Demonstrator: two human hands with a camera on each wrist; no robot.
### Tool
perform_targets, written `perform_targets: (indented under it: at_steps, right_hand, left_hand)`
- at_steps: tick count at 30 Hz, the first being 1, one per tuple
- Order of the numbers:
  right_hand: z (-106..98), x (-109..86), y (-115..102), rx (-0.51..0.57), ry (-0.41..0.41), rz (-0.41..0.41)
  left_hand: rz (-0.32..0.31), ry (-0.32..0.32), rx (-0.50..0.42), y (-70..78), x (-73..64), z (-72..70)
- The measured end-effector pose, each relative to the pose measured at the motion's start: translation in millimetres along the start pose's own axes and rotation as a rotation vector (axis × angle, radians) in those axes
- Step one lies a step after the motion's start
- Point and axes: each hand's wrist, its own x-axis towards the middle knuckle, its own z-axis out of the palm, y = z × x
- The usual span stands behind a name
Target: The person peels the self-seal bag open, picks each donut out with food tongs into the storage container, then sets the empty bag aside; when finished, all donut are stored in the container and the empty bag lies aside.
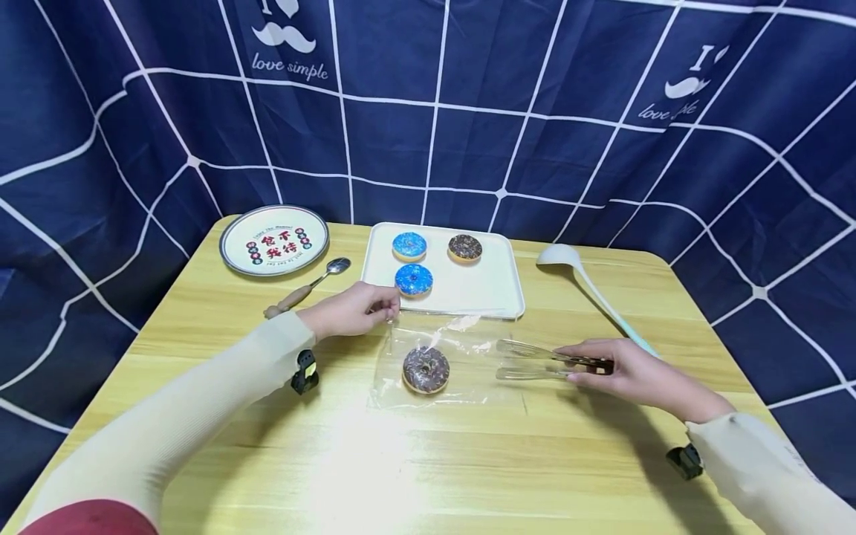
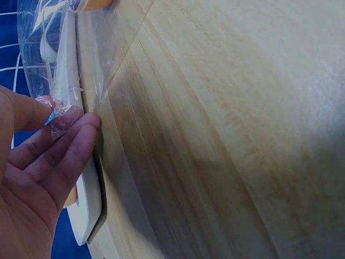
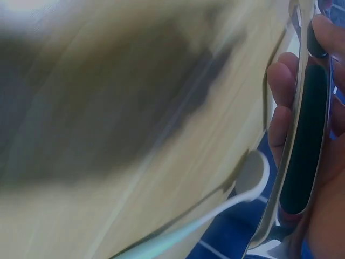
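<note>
My left hand (image 1: 354,308) pinches the corner of a clear plastic bag (image 1: 468,338) between thumb and fingers, close to the tray's front edge. In the left wrist view, the thin film (image 2: 66,120) is bunched at the fingertips. A chocolate donut (image 1: 426,370) with sprinkles lies in the bag's left part. My right hand (image 1: 628,371) grips metal tongs (image 1: 535,360) with dark handle grips. Their tips point left, parted, at the bag's right side. Two blue-iced donuts (image 1: 414,280) and another chocolate donut (image 1: 464,248) sit on the white tray (image 1: 488,286) behind.
At the back left is a round plate (image 1: 301,249) with red lettering, with a spoon (image 1: 307,288) in front of it. A white ladle (image 1: 595,290) with a pale green handle lies at the right. A dark blue gridded cloth (image 1: 394,141) hangs behind the table.
</note>
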Motion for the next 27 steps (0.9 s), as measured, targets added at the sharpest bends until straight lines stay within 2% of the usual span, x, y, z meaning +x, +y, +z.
perform_targets:
  at_steps: [4,9,13,20,27]
  right_hand:
    - [0,5.2,-3,0.0,-0.005,-0.036]
    - [-6,7.4,-2,-0.037,0.05,-0.026]
    - [-8,9.0,0,-0.048,0.052,-0.03]
    - [3,20.1,-1,0.027,-0.007,-0.041]
    - [20,37.3,-8,0.072,-0.101,0.005]
  left_hand:
    - [0.001,-0.013,-0.018,1.0,0.4,0.1]
    - [-0.009,-0.01,-0.015,2.1,0.7,-1.2]
    - [-0.013,-0.005,-0.003,3.1,0.2,-2.5]
    - [-0.003,-0.001,0.003,7.6,-1.7,-3.6]
    - [-0.028,-0.005,0.012,7.8,-0.7,-1.5]
